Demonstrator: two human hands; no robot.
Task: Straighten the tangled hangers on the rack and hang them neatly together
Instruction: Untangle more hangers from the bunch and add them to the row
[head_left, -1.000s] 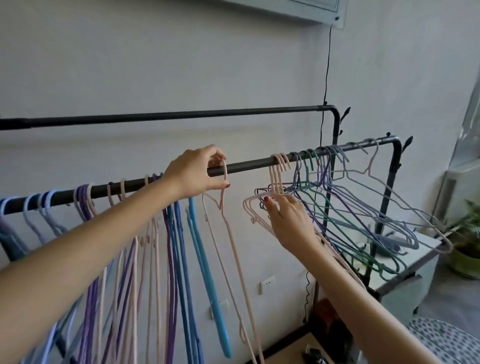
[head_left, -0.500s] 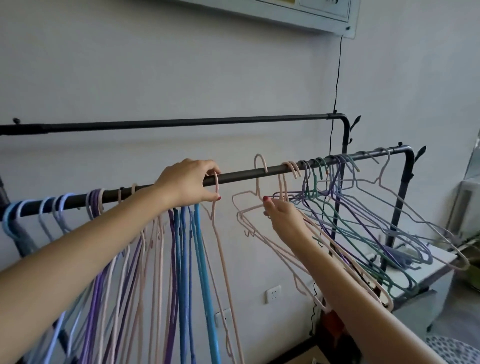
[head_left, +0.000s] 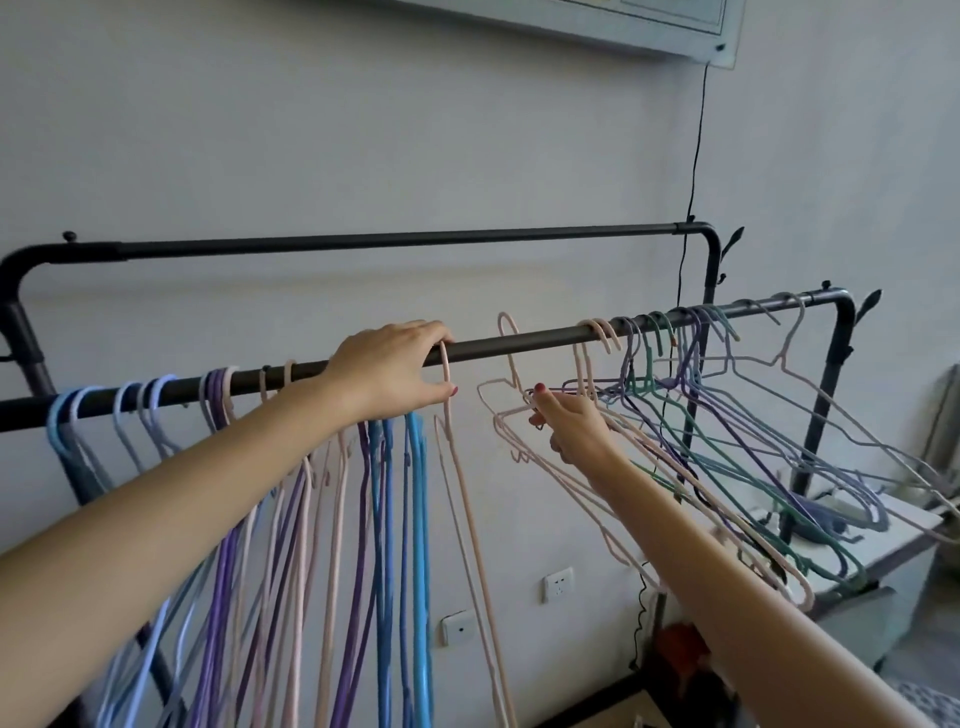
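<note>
Roughly half done: straightened hangers (head_left: 322, 509) hang left on front rail (head_left: 535, 340). Left hand (head_left: 389, 371) pinches pink hanger hook (head_left: 445, 364); right hand (head_left: 569, 423) grips loose pink hanger (head_left: 511, 415). Tangled cluster (head_left: 727, 426) remains right.

Wall socket (head_left: 559, 583); black cable (head_left: 695, 145)

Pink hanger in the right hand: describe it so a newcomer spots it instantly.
Find the front rail of the black rack. Between the straight-hanging bunch and the tangle, the right hand grips a pink hanger. Unlike its neighbours, its hook pokes above the rail, unhooked.
</note>
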